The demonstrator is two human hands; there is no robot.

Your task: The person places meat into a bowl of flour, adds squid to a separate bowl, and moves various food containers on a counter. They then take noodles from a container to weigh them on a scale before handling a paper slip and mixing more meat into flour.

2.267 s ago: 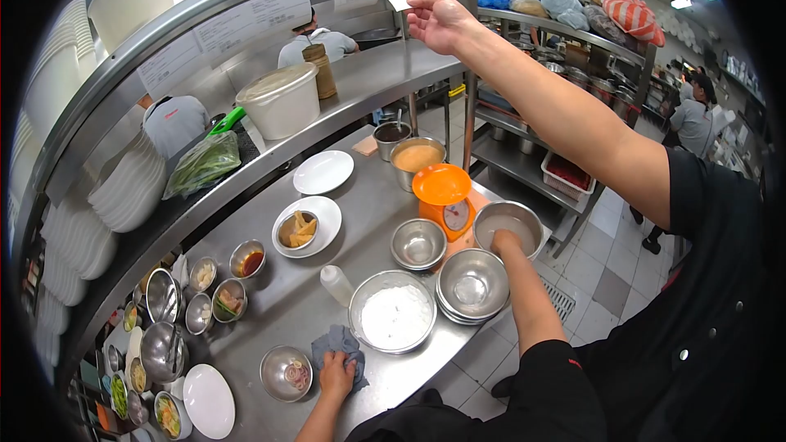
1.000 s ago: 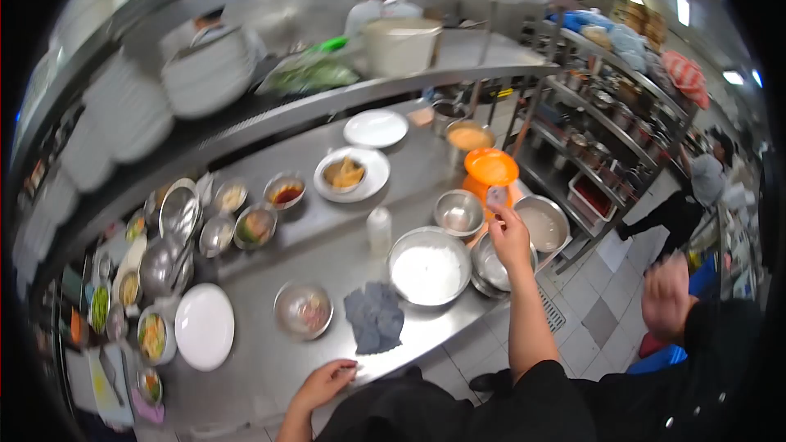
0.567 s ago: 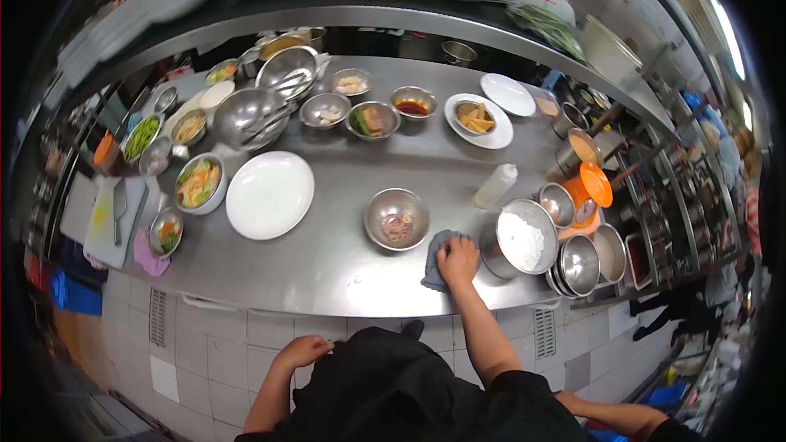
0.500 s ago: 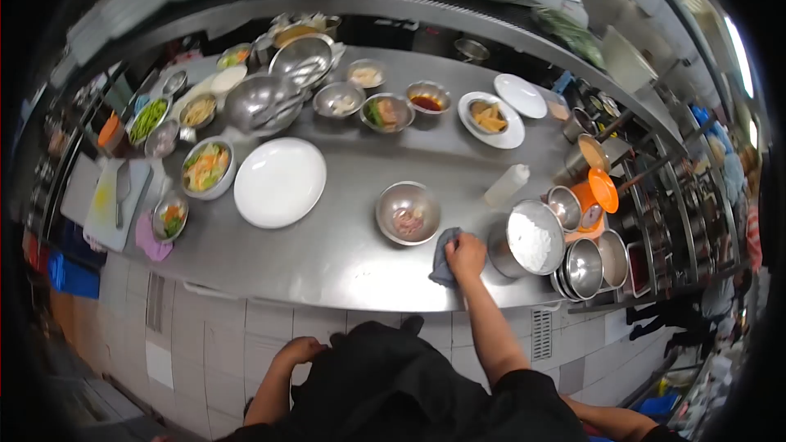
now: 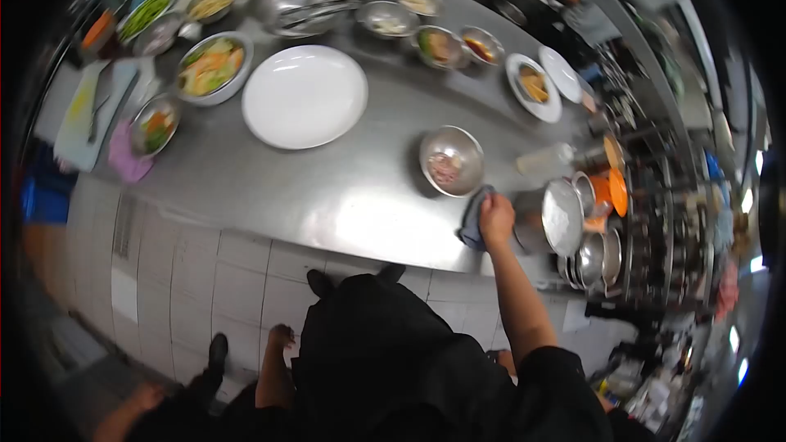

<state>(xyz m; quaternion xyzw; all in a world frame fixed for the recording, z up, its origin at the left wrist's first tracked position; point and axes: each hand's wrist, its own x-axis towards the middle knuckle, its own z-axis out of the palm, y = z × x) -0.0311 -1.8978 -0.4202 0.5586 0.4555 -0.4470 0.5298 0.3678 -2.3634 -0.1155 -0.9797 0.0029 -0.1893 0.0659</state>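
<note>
My right hand (image 5: 497, 219) is closed on a grey cloth (image 5: 472, 223), which rests on the steel table near its front edge. Just beyond the cloth sits a steel bowl (image 5: 452, 161) with pinkish sliced food at its bottom. To the right of that hand stands a deep steel container (image 5: 563, 217) of white contents. My left hand (image 5: 281, 336) hangs low beside my body, away from the table, its fingers loosely curled with nothing visible in them. A large white plate (image 5: 304, 96) lies on the table's left half.
Bowls of vegetables (image 5: 211, 69), sauce and other food line the back and left. A cutting board (image 5: 97, 110) with a knife lies far left. Stacked steel bowls (image 5: 589, 260) and a squeeze bottle (image 5: 544, 160) stand right. Another person's hand (image 5: 147, 395) shows lower left.
The whole view has turned and shifted, so the table appears higher. My right hand still grips the cloth beside the bowl. Another person's arm and shoe have come into view at lower left.
</note>
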